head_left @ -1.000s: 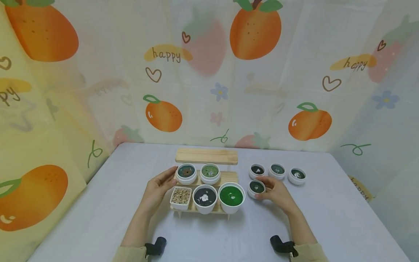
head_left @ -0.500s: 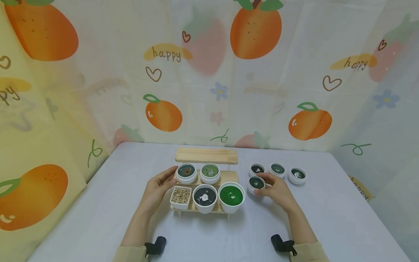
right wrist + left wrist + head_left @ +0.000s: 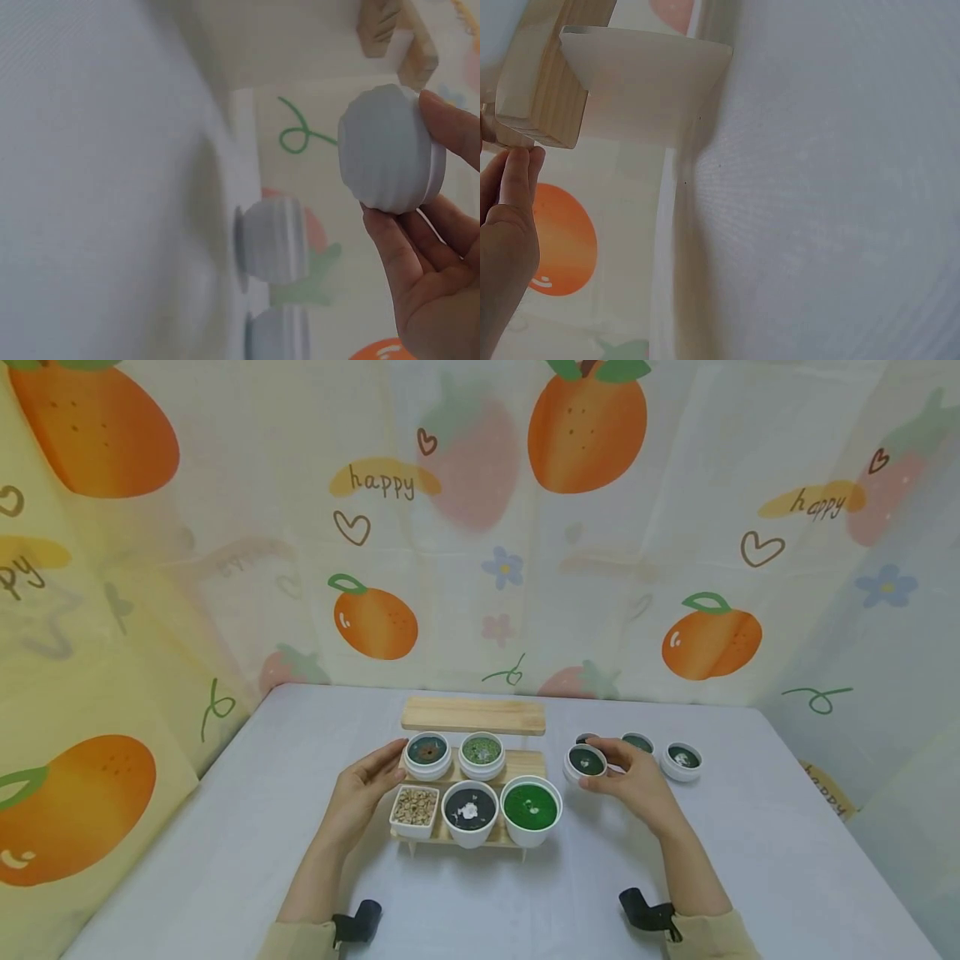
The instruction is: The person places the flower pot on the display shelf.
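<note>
My right hand [image 3: 633, 781] pinches a small white cup [image 3: 585, 763] with a dark green filling, between thumb and fingers. In the right wrist view that ribbed white cup [image 3: 386, 154] is off the table, its base toward the camera. My left hand [image 3: 363, 797] holds the left end of the upper tier of a wooden two-tier rack [image 3: 525, 766]. Two round cups stand on the upper tier, one teal [image 3: 427, 755], one speckled green [image 3: 482, 755]. Below are a square dish of tan bits [image 3: 414, 811], a black-filled cup [image 3: 470, 812] and a bright green one [image 3: 531, 810].
Behind the rack lies a separate wooden board [image 3: 474, 716]. Right of it stand a partly hidden dark-filled cup [image 3: 586, 738], a dark green cup [image 3: 637, 742] and another [image 3: 682, 761]. A fruit-printed cloth [image 3: 480, 610] hangs behind the white table [image 3: 225, 860].
The right hand has lifted the dark green cup off the table, moving it up and slightly left, partly covering the cups behind. The left hand stays at the rack.
</note>
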A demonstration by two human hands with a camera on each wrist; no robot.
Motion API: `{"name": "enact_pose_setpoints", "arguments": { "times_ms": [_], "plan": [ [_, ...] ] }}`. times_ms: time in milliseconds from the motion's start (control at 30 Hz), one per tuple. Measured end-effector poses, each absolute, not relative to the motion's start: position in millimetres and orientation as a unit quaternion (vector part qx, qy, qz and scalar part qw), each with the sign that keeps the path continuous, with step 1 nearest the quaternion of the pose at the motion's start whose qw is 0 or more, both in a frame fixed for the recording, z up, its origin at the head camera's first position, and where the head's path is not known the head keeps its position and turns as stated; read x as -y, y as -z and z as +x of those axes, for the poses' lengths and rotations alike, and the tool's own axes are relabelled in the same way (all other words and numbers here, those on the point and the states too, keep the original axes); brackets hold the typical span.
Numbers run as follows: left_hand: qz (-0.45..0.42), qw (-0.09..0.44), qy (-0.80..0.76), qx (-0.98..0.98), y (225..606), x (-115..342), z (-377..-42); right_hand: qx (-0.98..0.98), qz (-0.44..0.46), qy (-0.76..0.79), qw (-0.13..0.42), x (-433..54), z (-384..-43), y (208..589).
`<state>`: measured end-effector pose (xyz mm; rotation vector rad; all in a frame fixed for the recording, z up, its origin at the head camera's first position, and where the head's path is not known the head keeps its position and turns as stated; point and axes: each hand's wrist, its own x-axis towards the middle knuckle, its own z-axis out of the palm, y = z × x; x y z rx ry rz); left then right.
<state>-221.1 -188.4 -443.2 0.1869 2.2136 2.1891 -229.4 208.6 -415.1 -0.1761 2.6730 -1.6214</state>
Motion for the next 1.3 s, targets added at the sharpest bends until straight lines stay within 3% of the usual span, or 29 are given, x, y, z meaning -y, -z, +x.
{"name": "enact_pose_setpoints", "arguments": {
  "times_ms": [500, 1300],
  "plan": [
    [0.058, 0.014, -0.698, -0.713, 443.6, 188.6, -222.1, -0.852, -0.091, 0.515, -0.008, -195.1, -220.9, 386.3],
    [0.060, 0.013, -0.698, -0.713, 442.6, 189.1, -220.8, -0.836, -0.107, 0.538, -0.007, -168.7, -220.8, 382.5]
  ]
}}
